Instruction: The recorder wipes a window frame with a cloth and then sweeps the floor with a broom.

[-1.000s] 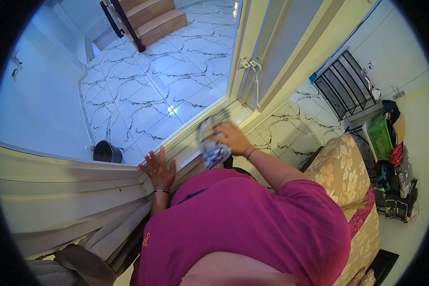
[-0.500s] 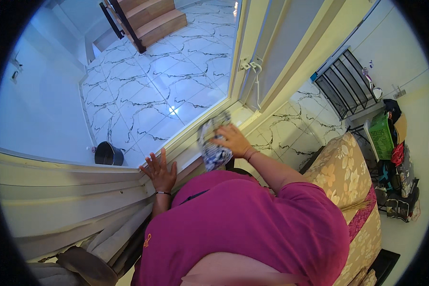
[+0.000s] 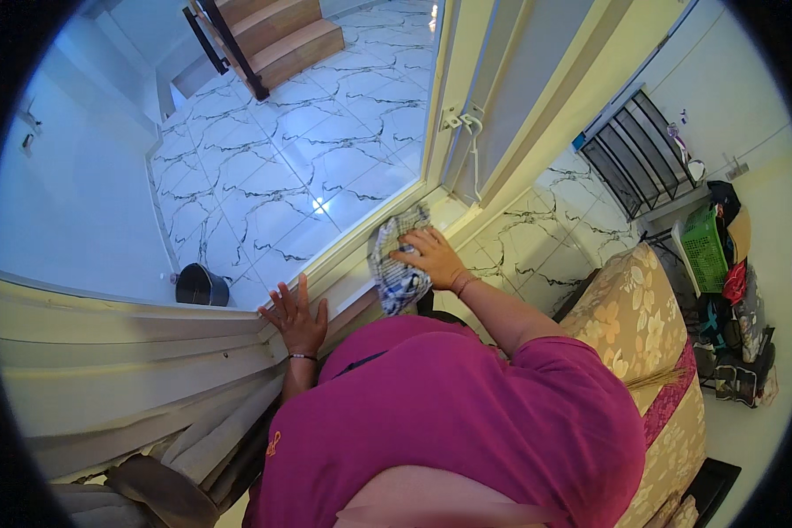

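Observation:
A crumpled cloth (image 3: 398, 280), checked in white, blue and black, lies on the cream window sill (image 3: 348, 267). My right hand (image 3: 429, 257) presses down on the cloth from the right, with its fingers bent over it. Part of the cloth hangs over the near edge of the sill, close to my body. Farther left, my left hand (image 3: 297, 324) rests with fingers spread against the sill at the corner of the frame. It holds nothing, and a thin bracelet circles its wrist.
An inward-opened window panel (image 3: 537, 88) with a white latch stands at the right. Beyond the sill are a marble-patterned floor (image 3: 273, 167), a dark bucket (image 3: 201, 284) and wooden stairs (image 3: 295, 40). A floral-covered bed (image 3: 625, 308) and a green basket (image 3: 704, 249) are to my right. A grey curtain (image 3: 229, 427) hangs lower left.
The cloth, blurred by motion before, now looks sharp and has shifted slightly under my right hand. My left hand stays in place.

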{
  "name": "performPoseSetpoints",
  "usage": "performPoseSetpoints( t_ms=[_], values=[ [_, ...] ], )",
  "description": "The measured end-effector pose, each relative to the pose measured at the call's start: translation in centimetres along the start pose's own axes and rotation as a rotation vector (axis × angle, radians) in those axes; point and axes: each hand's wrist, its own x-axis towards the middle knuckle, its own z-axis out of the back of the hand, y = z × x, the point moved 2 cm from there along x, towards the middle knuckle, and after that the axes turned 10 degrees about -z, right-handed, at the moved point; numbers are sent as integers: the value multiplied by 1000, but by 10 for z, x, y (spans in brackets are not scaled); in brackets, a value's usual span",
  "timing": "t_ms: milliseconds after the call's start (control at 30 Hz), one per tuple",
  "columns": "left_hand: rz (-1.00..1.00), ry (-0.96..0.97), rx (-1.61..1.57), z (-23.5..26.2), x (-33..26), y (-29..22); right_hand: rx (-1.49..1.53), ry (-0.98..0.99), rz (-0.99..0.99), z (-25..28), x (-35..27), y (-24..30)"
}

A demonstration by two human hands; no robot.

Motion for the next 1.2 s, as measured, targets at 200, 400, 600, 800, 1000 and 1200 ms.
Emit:
performPoseSetpoints(
  t_ms=[200, 400, 600, 800, 1000, 1200],
  values=[
    [-10, -26, 12, 1, 2, -1, -143, -176, -209, 21, -5, -49],
    [-12, -23, 2, 2, 3, -1, -8, 34, -74, -15, 0, 17],
    [-15, -26, 21, 3, 3, 0, -70, 45, 28, -8, 2, -7],
    [-13, -17, 4, 3, 5, -1, -178, -185, -294, 14, -5, -43],
    [-2, -25, 9, 3, 4, -1, -7, 3, -76, -9, 5, 21],
    [7, -38, -1, 4, 3, -1, -63, -168, -135, 11, 9, -20]
  ],
)
